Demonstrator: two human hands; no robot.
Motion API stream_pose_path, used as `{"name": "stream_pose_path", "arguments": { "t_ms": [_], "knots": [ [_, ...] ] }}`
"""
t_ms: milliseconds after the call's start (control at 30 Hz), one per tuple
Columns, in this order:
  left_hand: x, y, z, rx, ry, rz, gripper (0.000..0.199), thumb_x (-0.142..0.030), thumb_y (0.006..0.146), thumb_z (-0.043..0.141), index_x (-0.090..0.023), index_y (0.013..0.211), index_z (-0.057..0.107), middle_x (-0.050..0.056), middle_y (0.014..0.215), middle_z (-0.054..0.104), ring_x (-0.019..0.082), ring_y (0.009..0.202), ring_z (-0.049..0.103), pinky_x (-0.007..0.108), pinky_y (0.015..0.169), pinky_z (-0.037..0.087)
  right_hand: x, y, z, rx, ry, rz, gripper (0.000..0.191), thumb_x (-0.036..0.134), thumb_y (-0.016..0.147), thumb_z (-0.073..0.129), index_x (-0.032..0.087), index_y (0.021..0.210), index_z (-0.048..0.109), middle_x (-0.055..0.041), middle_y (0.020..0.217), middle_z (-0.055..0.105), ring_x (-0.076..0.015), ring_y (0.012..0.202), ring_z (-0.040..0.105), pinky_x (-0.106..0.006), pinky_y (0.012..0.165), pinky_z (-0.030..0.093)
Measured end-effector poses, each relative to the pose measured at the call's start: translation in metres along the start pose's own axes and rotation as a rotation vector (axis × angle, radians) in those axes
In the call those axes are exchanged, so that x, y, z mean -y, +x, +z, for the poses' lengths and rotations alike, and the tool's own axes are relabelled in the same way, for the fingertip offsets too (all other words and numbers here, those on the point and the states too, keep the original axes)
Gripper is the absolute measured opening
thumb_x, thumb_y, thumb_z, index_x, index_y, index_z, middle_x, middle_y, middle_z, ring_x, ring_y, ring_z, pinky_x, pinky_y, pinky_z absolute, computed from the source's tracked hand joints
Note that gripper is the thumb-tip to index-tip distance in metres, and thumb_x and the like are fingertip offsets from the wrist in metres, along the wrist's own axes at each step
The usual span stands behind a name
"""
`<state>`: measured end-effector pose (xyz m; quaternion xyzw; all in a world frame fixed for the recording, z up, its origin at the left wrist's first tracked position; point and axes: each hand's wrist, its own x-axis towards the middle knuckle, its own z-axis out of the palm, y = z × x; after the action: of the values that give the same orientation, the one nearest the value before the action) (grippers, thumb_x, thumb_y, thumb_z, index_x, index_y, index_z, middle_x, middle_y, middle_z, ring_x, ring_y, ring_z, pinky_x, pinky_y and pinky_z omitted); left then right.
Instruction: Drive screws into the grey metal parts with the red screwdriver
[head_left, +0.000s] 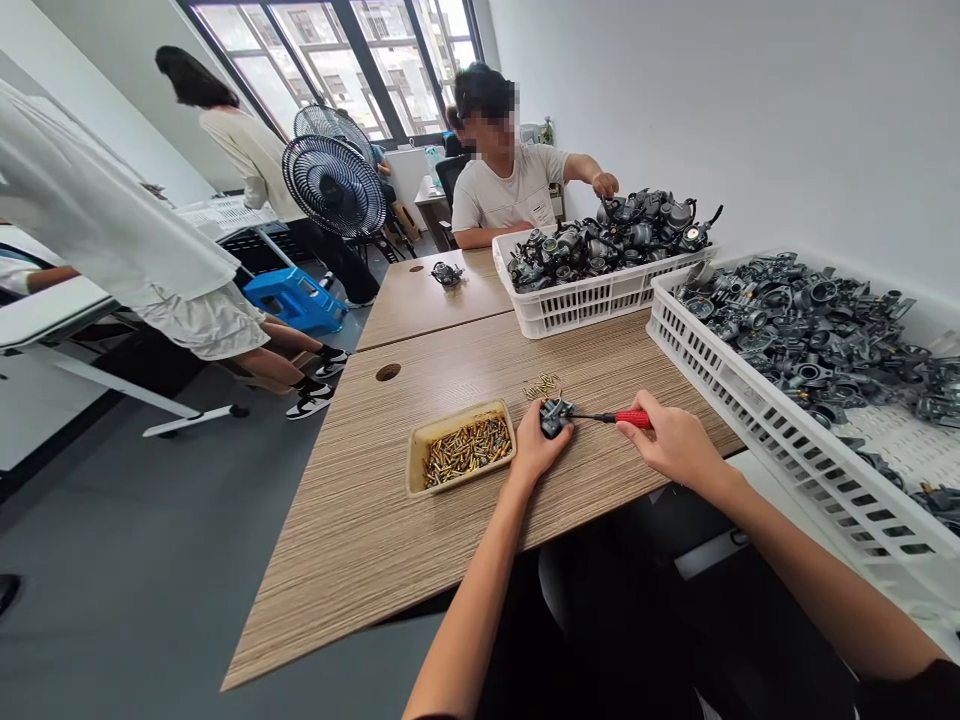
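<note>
My left hand (535, 445) is closed around a small grey metal carburetor body (553, 418), steadying it on the wood-grain table (360, 530). In my right hand (667, 440) is a screwdriver (632, 418) with a red handle. Its dark shaft points left and its tip meets the carburetor body; the exact contact spot is too small to make out. Just beyond the part lies a loose pile of small brass pieces (543, 386). Left of my left hand stands a shallow beige tray (414, 470) holding many more brass pieces (466, 450).
At right, a white crate (757, 400) holds grey metal bodies. Another white crate (577, 318) full of carburetors stands behind, with a co-worker (510, 185) reaching into it. One carburetor (447, 274) sits on the far table. Fans (334, 185) and other people are at left.
</note>
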<state>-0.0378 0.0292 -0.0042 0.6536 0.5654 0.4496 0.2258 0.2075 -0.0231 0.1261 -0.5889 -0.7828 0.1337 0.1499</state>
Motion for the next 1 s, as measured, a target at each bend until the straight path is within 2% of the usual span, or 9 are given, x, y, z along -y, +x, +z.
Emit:
{"name": "stream_pose_path", "arguments": {
  "t_ms": [133, 300, 433, 533, 733, 867, 933, 1000],
  "knots": [
    [0.001, 0.0, 0.0, 0.004, -0.008, 0.006, 0.043, -0.037, 0.078, 0.075, -0.023, 0.116, 0.06, 0.006, 0.107, 0.073, 0.023, 0.098, 0.069, 0.037, 0.094, 0.053, 0.002, 0.001, 0.0, 0.001, 0.002, 0.059, 0.026, 0.049, 0.104, 0.049, 0.025, 0.094, 0.051, -0.0019, 0.069, 0.066, -0.0264, 0.069, 0.067, -0.029, 0.059, 0.027],
    [0.002, 0.0, 0.0, 0.008, 0.002, -0.002, 0.047, -0.037, 0.078, 0.075, -0.022, 0.12, 0.059, 0.007, 0.109, 0.073, 0.024, 0.099, 0.069, 0.038, 0.094, 0.053, 0.0, -0.002, -0.008, 0.064, 0.197, -0.127, 0.014, 0.038, 0.103, 0.051, 0.026, 0.109, 0.048, 0.0005, 0.08, 0.068, -0.0213, 0.065, 0.063, -0.027, 0.064, 0.035],
    [0.001, 0.0, -0.001, 0.003, 0.009, 0.001, 0.046, -0.036, 0.078, 0.076, -0.023, 0.119, 0.059, 0.005, 0.106, 0.073, 0.022, 0.096, 0.069, 0.036, 0.091, 0.053, -0.001, -0.004, -0.008, 0.088, 0.203, -0.221, 0.012, 0.031, 0.102, 0.051, 0.026, 0.113, 0.046, -0.0019, 0.093, 0.072, -0.0213, 0.073, 0.066, -0.028, 0.067, 0.038],
    [-0.001, -0.001, -0.001, 0.005, -0.002, 0.008, 0.042, -0.035, 0.079, 0.075, -0.023, 0.116, 0.06, 0.005, 0.104, 0.073, 0.022, 0.095, 0.069, 0.036, 0.09, 0.054, -0.002, -0.003, -0.002, 0.047, 0.12, -0.153, 0.011, 0.036, 0.104, 0.051, 0.025, 0.108, 0.049, -0.0025, 0.089, 0.073, -0.0231, 0.074, 0.069, -0.028, 0.065, 0.036],
    [-0.002, 0.0, -0.001, 0.008, -0.006, 0.005, 0.042, -0.037, 0.079, 0.075, -0.023, 0.116, 0.06, 0.005, 0.106, 0.073, 0.023, 0.097, 0.069, 0.037, 0.093, 0.054, 0.0, 0.0, 0.003, 0.005, 0.023, 0.004, 0.024, 0.048, 0.105, 0.05, 0.025, 0.099, 0.051, -0.0009, 0.071, 0.069, -0.0263, 0.071, 0.069, -0.028, 0.06, 0.029],
    [-0.001, 0.0, -0.001, 0.001, -0.004, 0.01, 0.041, -0.037, 0.078, 0.075, -0.023, 0.114, 0.06, 0.005, 0.103, 0.073, 0.022, 0.094, 0.069, 0.037, 0.091, 0.054, -0.002, -0.001, -0.006, 0.06, 0.155, -0.087, 0.018, 0.04, 0.105, 0.05, 0.025, 0.114, 0.049, -0.0021, 0.086, 0.072, -0.0245, 0.074, 0.069, -0.028, 0.065, 0.036],
    [-0.002, 0.0, -0.001, 0.003, 0.0, 0.01, 0.041, -0.036, 0.078, 0.075, -0.023, 0.113, 0.06, 0.004, 0.102, 0.073, 0.022, 0.093, 0.069, 0.037, 0.09, 0.054, -0.003, -0.002, -0.01, 0.111, 0.206, -0.16, 0.023, 0.035, 0.104, 0.049, 0.025, 0.124, 0.045, -0.0036, 0.094, 0.073, -0.024, 0.078, 0.069, -0.029, 0.069, 0.04],
    [-0.002, 0.0, -0.002, 0.005, 0.004, 0.008, 0.04, -0.036, 0.078, 0.075, -0.023, 0.112, 0.06, 0.004, 0.102, 0.073, 0.022, 0.094, 0.069, 0.036, 0.09, 0.054, -0.004, -0.003, -0.013, 0.144, 0.228, -0.2, 0.024, 0.032, 0.104, 0.048, 0.025, 0.126, 0.043, -0.0045, 0.099, 0.072, -0.0239, 0.081, 0.069, -0.03, 0.072, 0.042]
  ]
}}
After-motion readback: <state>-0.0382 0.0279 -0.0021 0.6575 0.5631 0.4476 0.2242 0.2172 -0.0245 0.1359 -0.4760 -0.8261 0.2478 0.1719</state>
